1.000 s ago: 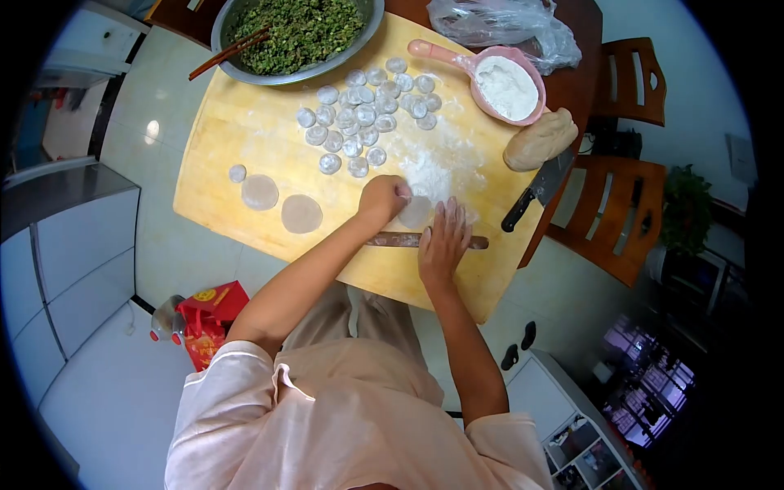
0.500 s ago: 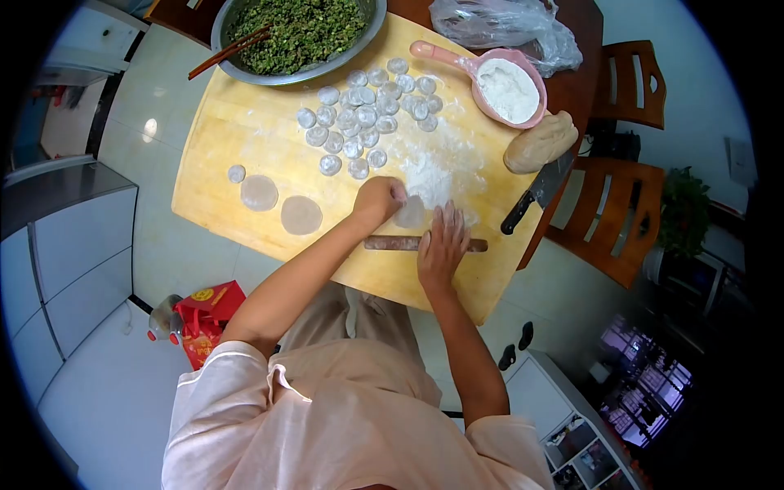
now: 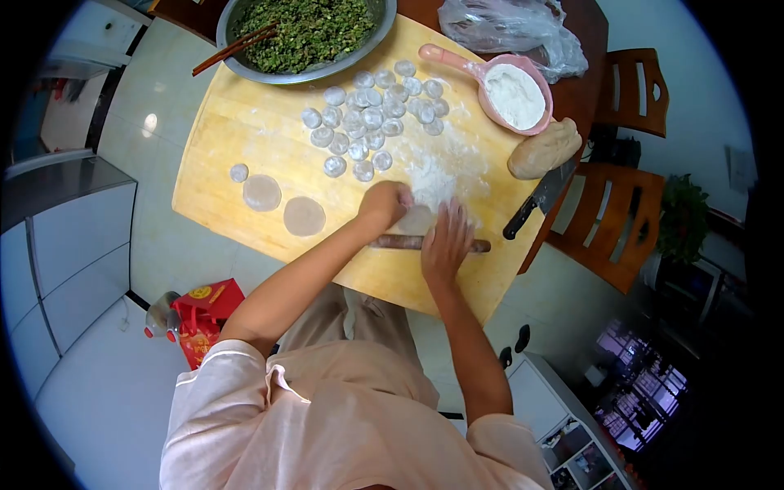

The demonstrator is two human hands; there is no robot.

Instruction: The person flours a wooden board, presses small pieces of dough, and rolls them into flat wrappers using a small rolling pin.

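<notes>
My left hand (image 3: 387, 205) is closed in a pinch on the left edge of a thin round dough wrapper (image 3: 417, 219). Under my right palm lies a brown wooden rolling pin (image 3: 398, 242), at the near edge of that wrapper. My right hand (image 3: 447, 238) has its floury fingers stretched out forward over the pin, partly covering the wrapper's right side. To the left rest two rolled wrappers, one (image 3: 262, 193) beside the other (image 3: 305, 216), with a small dough piece (image 3: 238, 173) near them. Several floured dough discs (image 3: 357, 130) are clustered beyond my hands.
Loose flour (image 3: 433, 179) covers part of the wooden board (image 3: 220, 131). At the far side stands a metal bowl (image 3: 225, 51) of green filling with chopsticks (image 3: 233, 51). A pink scoop of flour (image 3: 514, 96), a dough lump (image 3: 545, 149), a knife (image 3: 523, 216) and a plastic bag (image 3: 514, 37) are rightward.
The view has shifted slightly. The rolling pin now sits closer to the wrapper's near edge. My left hand keeps its pinch, and my right hand stays flat over the pin.
</notes>
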